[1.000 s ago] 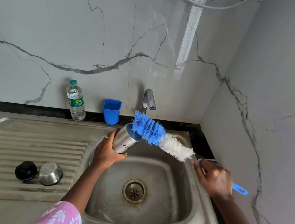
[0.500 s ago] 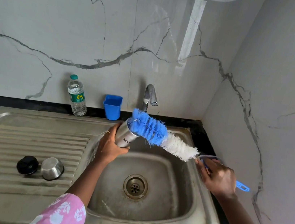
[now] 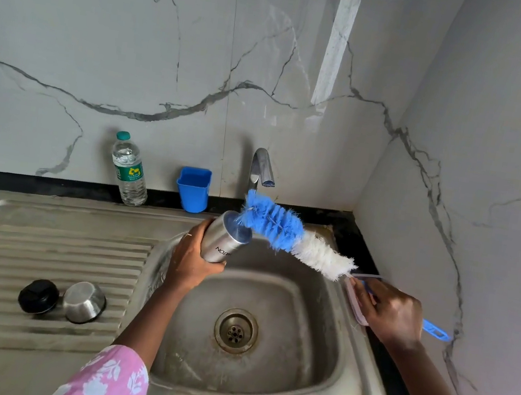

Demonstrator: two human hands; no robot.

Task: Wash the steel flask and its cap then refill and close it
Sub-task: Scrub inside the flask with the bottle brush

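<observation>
Now the left hand (image 3: 191, 261) grasps the steel flask (image 3: 226, 242) round its body, tilted over the far left of the sink (image 3: 297, 353). The right hand (image 3: 393, 313) grips the handle of the brush (image 3: 284, 231), whose blue tip is at the flask's end. Wet steel is likely rigid but slippery, so hold it firmly at mid-body.

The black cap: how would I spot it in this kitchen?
Find the steel sink, then its ribbed draining board on the left. Two small round things lie there together. The black cap is the left one, dull and dark; its neighbour is a shiny steel cup.
</observation>
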